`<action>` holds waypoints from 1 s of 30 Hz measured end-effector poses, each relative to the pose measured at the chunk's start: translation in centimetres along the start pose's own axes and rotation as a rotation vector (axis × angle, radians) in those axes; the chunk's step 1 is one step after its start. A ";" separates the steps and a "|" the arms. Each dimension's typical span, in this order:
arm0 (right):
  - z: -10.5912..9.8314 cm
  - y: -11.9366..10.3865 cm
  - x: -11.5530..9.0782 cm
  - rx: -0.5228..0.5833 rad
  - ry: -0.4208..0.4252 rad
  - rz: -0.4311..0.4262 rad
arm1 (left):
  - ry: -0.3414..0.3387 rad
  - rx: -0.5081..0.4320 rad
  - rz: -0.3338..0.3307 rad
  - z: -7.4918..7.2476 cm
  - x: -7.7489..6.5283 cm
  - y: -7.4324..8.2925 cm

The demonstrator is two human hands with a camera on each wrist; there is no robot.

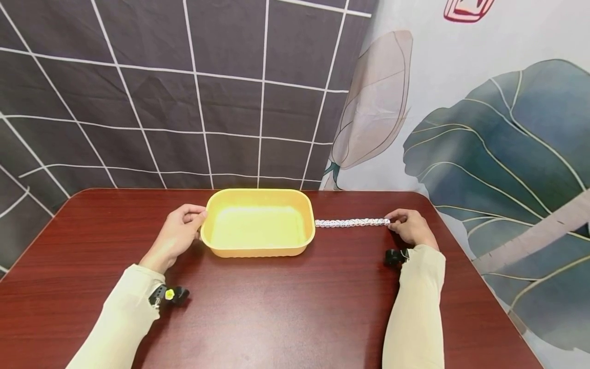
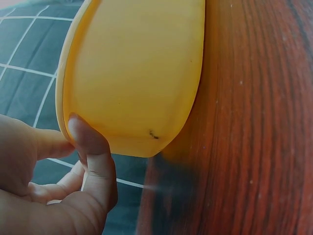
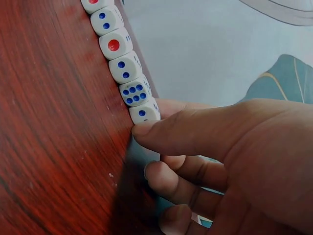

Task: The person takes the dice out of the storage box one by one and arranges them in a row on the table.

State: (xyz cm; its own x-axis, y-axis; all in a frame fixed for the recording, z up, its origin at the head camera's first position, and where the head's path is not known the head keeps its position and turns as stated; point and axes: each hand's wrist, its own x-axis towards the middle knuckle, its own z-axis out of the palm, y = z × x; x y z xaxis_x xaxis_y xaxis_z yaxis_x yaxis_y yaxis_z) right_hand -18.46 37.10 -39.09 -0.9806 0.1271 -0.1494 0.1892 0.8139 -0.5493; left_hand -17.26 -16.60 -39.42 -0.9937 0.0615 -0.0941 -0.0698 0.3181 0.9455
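Note:
A yellow plastic basin [image 1: 258,252] sits upright on the table near its back edge. My left hand [image 1: 177,233] pinches the basin's left rim between thumb [image 2: 90,139] and index finger. From the basin's right side, a straight row of white dice [image 1: 352,223] runs to the right. At its far end is my right hand [image 1: 412,227], with thumb and forefinger pinching the last die [image 3: 143,113]. Blue pips mark most of the near dice; a red pip shows on one die [image 3: 115,45]. The right hand's other fingers are loosely bent.
The dark red wooden table [image 1: 272,307] has its back edge close behind the basin. A dark cloth with white grid lines [image 1: 230,102] hangs behind it, beside a pale leaf-patterned cloth [image 1: 498,143] at the right. Each wrist wears a small black camera [image 1: 394,257].

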 end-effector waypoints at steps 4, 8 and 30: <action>-0.1 0.1 -0.1 0.003 -0.010 -0.002 | -0.001 -0.007 0.003 0.1 0.0 -0.1; -0.1 0.1 0.0 -0.002 -0.011 0.002 | -0.001 -0.010 0.011 0.1 0.1 -0.1; -0.6 -0.1 -0.6 -0.015 -0.074 0.031 | 0.012 0.013 -0.010 0.3 -0.3 -0.1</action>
State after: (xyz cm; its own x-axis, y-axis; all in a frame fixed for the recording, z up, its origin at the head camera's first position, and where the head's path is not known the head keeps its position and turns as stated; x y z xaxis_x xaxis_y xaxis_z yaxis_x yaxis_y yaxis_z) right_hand -17.96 37.35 -38.45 -0.9675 0.1108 -0.2273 0.2185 0.8186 -0.5311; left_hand -16.96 -16.34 -39.61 -0.9939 0.0474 -0.0997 -0.0785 0.3313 0.9402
